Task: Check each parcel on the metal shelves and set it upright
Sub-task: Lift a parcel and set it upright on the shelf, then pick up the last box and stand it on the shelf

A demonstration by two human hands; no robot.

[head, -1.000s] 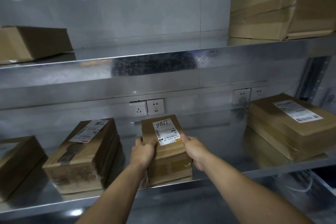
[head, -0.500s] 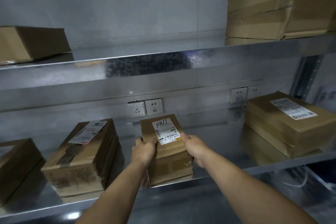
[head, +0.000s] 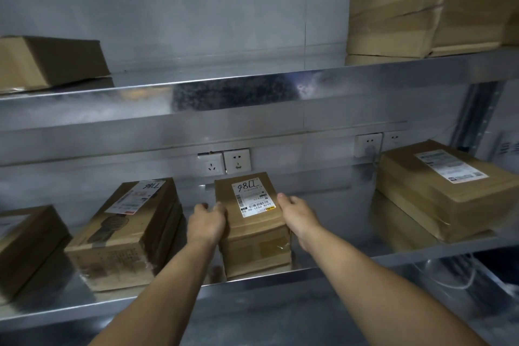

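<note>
Middle parcel (head: 254,250) upright on the lower metal shelf (head: 421,254), close to the front edge. White label (head: 253,195) on the top face, with its handwritten number upside down to the camera. Left hand (head: 206,223) gripping the parcel's left side, thumb over the top edge, fingers against the side. Right hand (head: 299,215) gripping the right side likewise, thumb beside the label's corner. To the left, apart from the hands, a larger labelled parcel (head: 123,236). Further left, a plain box (head: 25,244) cut by the frame edge. To the right, well apart, a broad flat parcel (head: 438,196) with a label on top. Behind, wall sockets (head: 224,161). On the upper shelf (head: 252,93), a flat carton (head: 50,60) at left and a large carton (head: 435,5) at right.
</note>
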